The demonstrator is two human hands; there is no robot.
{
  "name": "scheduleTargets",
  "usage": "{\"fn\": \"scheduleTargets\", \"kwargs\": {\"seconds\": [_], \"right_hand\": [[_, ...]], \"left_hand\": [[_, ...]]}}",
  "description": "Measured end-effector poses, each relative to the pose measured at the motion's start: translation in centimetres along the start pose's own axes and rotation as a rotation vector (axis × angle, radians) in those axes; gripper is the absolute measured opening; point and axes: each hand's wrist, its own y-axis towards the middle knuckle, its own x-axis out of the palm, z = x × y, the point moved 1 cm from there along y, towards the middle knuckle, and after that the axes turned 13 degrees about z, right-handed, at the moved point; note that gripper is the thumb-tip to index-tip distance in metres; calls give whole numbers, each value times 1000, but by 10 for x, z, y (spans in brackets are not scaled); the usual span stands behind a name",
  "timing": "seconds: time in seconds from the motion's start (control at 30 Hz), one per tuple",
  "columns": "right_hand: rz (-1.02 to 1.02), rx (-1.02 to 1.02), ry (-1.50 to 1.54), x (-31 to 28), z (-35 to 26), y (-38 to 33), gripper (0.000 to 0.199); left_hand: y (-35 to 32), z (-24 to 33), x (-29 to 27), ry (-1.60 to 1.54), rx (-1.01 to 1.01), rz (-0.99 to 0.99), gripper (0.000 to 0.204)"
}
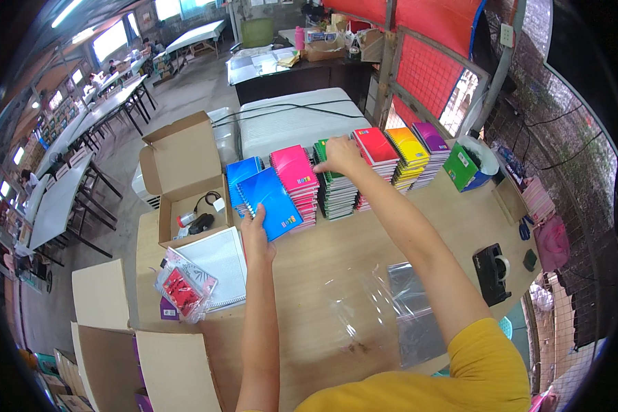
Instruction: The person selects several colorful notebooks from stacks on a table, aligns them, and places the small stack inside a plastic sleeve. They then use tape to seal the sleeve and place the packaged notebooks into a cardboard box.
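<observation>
In my left hand (257,237) is a blue spiral notebook (273,206), gripped by its lower left corner and tilted in front of the stacks. My right hand (340,156) reaches over the stack of green spiral notebooks (338,196), its thumb at the left edge and its fingers curled over the top one. Left of that stand pink notebooks (294,168) and a shorter blue stack (243,172), partly hidden by the held one. To the right are stacks of red notebooks (375,145), yellow notebooks (406,145) and purple notebooks (430,139).
An open cardboard box (178,161) with a cable inside stands at the left. Nearer lie a sheet of squared paper (220,264) and a plastic-wrapped packet (185,288). Clear plastic sleeves (412,323) lie near me, with a black tape dispenser (489,275) at the right.
</observation>
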Motion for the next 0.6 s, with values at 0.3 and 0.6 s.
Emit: {"fn": "scheduleTargets", "kwargs": {"seconds": [0.3, 0.6], "right_hand": [[-38, -22, -29, 16, -20, -2, 37], [147, -424, 457, -110, -12, -39, 43]], "left_hand": [[-10, 0, -6, 84, -50, -18, 34], [-34, -5, -14, -70, -241, -119, 40]]}}
